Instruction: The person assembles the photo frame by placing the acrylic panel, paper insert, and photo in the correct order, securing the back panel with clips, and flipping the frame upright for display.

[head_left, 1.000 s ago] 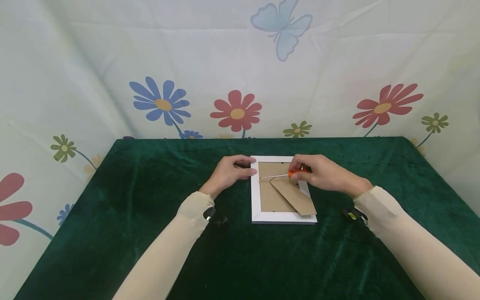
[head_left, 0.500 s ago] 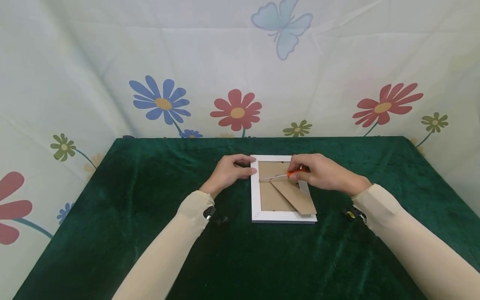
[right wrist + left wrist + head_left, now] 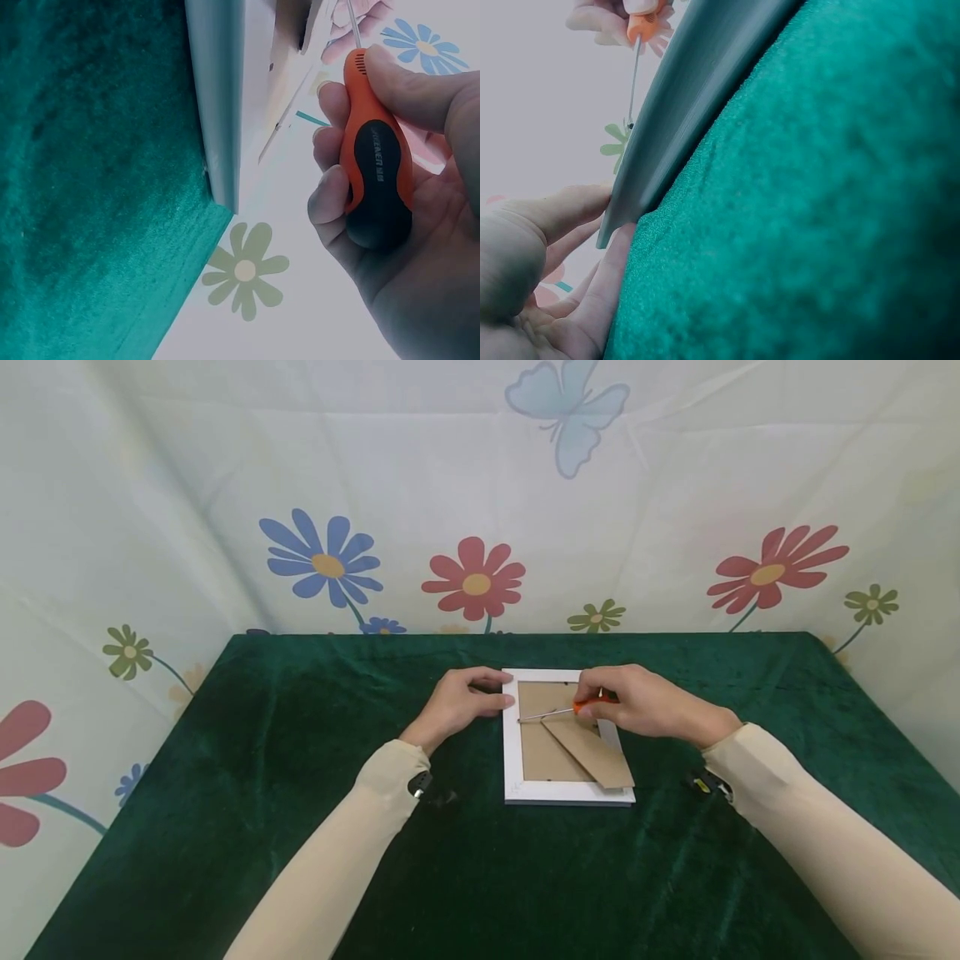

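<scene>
A white picture frame (image 3: 512,752) lies on its face, its brown backing board (image 3: 542,760) up and a brown stand flap (image 3: 592,752) slanting across it. My left hand (image 3: 455,703) grips the frame's left edge near the far corner, with thumb and fingers at the rim in the left wrist view. In my right hand (image 3: 637,700) is an orange and black screwdriver (image 3: 380,172), fingers and thumb wrapped round its handle. Its thin metal shaft reaches left over the backing, and the tip meets a small dark tab (image 3: 630,126) at the frame's left inner edge.
Dark green velvet cloth (image 3: 337,693) covers the table. Behind it hangs a pale backdrop (image 3: 420,460) printed with flowers and a butterfly. Small dark wrist devices (image 3: 708,785) sit at the sleeves' cuffs.
The screwdriver tip has dropped slightly along the frame's left inner edge, and the right hand has shifted a little left. The left hand and frame have stayed in place.
</scene>
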A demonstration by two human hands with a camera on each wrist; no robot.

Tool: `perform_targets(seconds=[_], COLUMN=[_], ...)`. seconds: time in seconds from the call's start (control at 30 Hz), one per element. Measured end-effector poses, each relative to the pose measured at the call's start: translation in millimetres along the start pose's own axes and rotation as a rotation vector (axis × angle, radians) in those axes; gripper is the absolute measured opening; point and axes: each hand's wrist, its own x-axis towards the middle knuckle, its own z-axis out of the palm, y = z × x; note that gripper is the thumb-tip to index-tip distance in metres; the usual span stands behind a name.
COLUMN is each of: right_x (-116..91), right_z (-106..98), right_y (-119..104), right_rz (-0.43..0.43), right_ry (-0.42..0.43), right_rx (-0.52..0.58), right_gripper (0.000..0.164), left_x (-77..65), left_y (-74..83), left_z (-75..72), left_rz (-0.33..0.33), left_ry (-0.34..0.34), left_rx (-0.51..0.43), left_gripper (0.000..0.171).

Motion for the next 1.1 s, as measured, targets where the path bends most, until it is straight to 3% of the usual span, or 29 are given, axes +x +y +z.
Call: perform_targets(seconds=[0.43, 1.1], right_x=[8, 11], right_z=[-10, -15], right_y=[-4, -12], right_rz=[-0.053, -0.029], right_ry=[-0.072, -0.110], right_rx=[-0.057, -0.084], right_gripper=[0.010, 0.010], left_x=[1.1, 1.4], left_y=[0.0, -2.1], left_z=[-0.5, 0.1], left_rz=[-0.004, 0.003], left_ry=[-0.003, -0.004], left_rx=[0.009, 0.014], left_gripper=[0.041, 0.040])
